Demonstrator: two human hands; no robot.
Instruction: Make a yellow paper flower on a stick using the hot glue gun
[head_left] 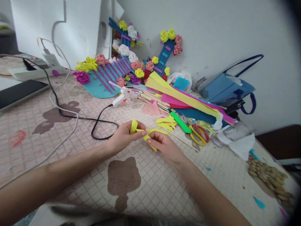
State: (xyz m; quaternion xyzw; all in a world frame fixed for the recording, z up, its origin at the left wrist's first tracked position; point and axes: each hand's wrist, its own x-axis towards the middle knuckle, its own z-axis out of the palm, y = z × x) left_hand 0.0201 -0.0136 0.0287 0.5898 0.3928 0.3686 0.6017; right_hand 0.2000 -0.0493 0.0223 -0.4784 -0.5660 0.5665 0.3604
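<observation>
Both hands meet above the middle of the table, working on yellow paper strips (152, 145). My left hand (125, 135) is closed, pinching a strip whose upper end curls above its fingers. My right hand (162, 144) is closed on a strip that hangs down past its thumb. Whether this is one strip or two I cannot tell. Just behind my right hand lie several cut yellow paper pieces (167, 123). A thin wooden stick (184, 142) rests on the table to the right of them.
A white glue gun (123, 95) with a black cord lies behind my hands. To the right are a green cutter (180, 121), scissors (199, 135), coloured paper sheets (183, 94) and a nut pile (268, 175). Flower-decorated blue pieces (101, 80) stand behind. A white cable (76, 122) crosses the left side.
</observation>
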